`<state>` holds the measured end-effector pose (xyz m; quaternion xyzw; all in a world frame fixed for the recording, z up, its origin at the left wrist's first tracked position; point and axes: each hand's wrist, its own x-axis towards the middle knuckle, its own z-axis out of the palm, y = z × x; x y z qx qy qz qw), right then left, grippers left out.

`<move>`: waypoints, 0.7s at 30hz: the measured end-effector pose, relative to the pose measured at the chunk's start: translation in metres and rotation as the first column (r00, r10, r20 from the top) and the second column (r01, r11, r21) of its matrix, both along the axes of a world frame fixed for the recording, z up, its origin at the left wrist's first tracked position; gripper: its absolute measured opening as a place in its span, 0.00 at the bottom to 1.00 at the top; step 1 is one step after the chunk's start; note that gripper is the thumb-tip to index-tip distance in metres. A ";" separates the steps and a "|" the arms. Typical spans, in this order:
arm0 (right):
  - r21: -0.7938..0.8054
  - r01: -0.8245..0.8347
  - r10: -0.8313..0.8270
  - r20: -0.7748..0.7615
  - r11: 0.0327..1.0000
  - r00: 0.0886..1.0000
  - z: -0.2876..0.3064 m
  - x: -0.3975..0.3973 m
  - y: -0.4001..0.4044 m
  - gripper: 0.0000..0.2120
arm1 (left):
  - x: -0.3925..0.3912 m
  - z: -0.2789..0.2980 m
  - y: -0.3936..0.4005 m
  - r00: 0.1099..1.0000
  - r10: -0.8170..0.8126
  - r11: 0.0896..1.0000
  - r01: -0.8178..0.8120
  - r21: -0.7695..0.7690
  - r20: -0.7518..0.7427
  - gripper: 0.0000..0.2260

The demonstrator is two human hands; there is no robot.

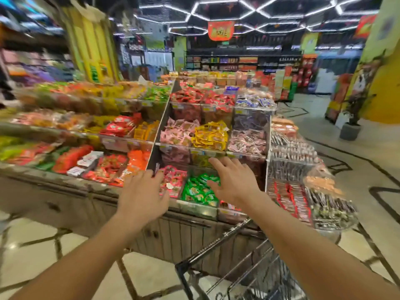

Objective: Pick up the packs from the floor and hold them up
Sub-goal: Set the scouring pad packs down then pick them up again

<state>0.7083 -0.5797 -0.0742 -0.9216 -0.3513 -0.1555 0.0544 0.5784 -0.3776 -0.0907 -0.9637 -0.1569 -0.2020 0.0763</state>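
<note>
We stand at a tiered snack display [164, 146] in a shop, both arms stretched forward. Our left hand [141, 197] is spread, fingers straight, hovering before the bin of pink packets [173, 182], and it holds nothing. Our right hand [232, 184] is likewise spread and bare over the bin of green packets [200, 190]. A wire trolley [249, 267] sits low between us and the display. The packs we must lift are not in view: the tiled floor [86, 256] that shows carries none, and blur hides finer detail. We judge the task at its very start, nothing yet picked. The next move calls for looking down, finding the fallen packs, then bending and closing fingers round them.
</note>
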 end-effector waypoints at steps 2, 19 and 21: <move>-0.009 -0.065 0.066 0.032 0.998 0.997 0.013 -0.011 0.044 0.32 | -0.025 0.015 0.035 0.997 0.074 0.997 -0.074 -0.023 0.003 0.25; -0.096 -0.414 0.424 0.114 0.905 0.899 0.042 -0.158 0.409 0.32 | -0.283 0.046 0.337 0.813 0.581 0.812 -0.582 0.044 0.030 0.27; -0.122 -0.449 0.462 0.123 0.885 0.878 0.038 -0.179 0.444 0.32 | -0.313 0.043 0.365 0.792 0.610 0.789 -0.610 0.072 0.024 0.26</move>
